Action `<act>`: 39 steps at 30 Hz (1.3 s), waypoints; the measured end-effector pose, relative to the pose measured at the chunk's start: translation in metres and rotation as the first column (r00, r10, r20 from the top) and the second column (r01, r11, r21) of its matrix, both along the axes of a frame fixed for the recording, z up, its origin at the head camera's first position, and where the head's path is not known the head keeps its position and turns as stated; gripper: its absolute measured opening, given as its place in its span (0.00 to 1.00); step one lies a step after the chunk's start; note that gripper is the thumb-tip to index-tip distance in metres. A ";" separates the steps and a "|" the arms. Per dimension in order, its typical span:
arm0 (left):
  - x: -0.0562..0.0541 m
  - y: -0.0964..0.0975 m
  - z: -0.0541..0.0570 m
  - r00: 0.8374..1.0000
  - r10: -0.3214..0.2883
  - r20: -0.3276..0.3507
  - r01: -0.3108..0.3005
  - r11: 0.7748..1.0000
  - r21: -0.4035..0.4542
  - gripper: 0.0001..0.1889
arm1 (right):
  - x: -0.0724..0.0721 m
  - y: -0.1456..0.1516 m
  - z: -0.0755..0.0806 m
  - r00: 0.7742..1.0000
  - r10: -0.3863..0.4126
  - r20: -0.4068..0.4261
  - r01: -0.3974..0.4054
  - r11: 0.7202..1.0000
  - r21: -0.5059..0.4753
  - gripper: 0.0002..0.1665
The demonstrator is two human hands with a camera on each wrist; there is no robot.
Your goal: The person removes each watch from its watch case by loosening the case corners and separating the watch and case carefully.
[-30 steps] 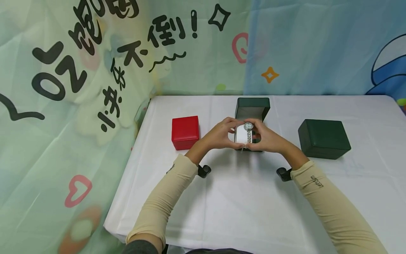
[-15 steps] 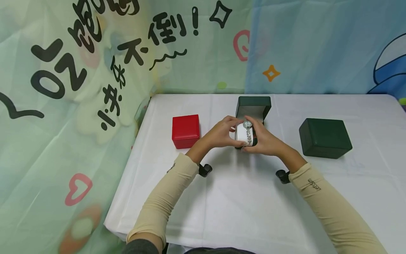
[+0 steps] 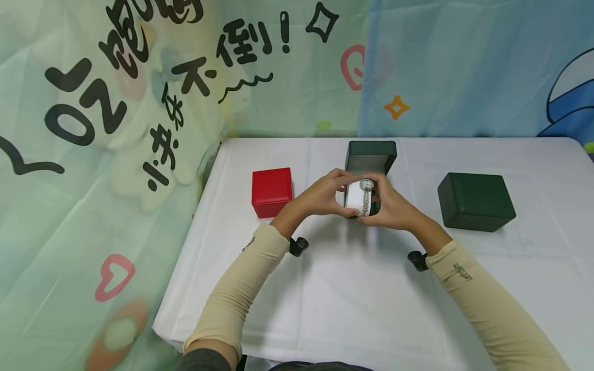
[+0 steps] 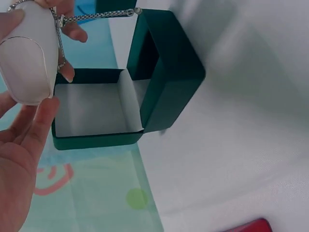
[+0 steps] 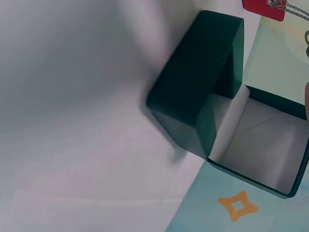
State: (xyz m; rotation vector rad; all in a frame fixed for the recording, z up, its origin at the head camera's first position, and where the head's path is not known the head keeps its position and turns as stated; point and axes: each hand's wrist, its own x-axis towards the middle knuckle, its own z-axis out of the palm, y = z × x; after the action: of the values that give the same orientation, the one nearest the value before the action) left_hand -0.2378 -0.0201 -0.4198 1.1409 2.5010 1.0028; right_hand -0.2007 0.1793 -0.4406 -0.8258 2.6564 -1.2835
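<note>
A silver wristwatch (image 3: pixel 366 184) with a metal bracelet lies against a white watch cushion (image 3: pixel 355 198), both held up in front of an open dark green box (image 3: pixel 371 150). My left hand (image 3: pixel 324 197) grips the cushion from the left, thumb below and fingers above. From the other side, my right hand (image 3: pixel 392 207) pinches the watch at top and bottom. In the left wrist view, the white cushion (image 4: pixel 30 58) sits between fingertips, and a loose bracelet end (image 4: pixel 101 16) with a clasp hangs out past it. The right wrist view shows only a fingertip at its edge.
A shut red box (image 3: pixel 271 191) stands to the left on the white-clothed table (image 3: pixel 352 299). To the right stands a shut green box (image 3: pixel 477 202). The open box has a pale lid lining (image 5: pixel 265 145). Printed curtains hang behind and at the left.
My right hand's fingers close in toward the watch, open outward, then settle slightly to the right. The watch shifts a little with them against the cushion. My left hand stays nearly still.
</note>
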 end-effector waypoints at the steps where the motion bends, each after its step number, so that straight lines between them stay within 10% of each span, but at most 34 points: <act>1: 0.000 0.000 0.000 1.000 -0.005 -0.005 0.005 1.000 -0.003 0.35 | 0.001 0.000 -0.001 1.000 -0.003 0.005 0.003 1.000 -0.017 0.51; 14: 0.006 0.001 0.000 0.999 -0.049 0.008 0.049 0.998 0.036 0.38 | 0.001 0.005 0.006 0.982 0.026 0.187 -0.015 0.998 -0.058 0.50; 39: 0.006 -0.003 -0.003 0.999 -0.051 -0.008 0.051 0.996 0.073 0.36 | 0.005 0.001 0.010 0.966 0.057 0.251 -0.022 0.990 -0.141 0.42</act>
State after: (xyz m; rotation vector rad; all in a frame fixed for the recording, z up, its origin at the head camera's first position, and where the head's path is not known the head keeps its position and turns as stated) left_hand -0.2322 -0.0231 -0.4231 1.2243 2.4458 1.0862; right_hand -0.1960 0.1808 -0.4308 -0.6724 2.3632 -1.4662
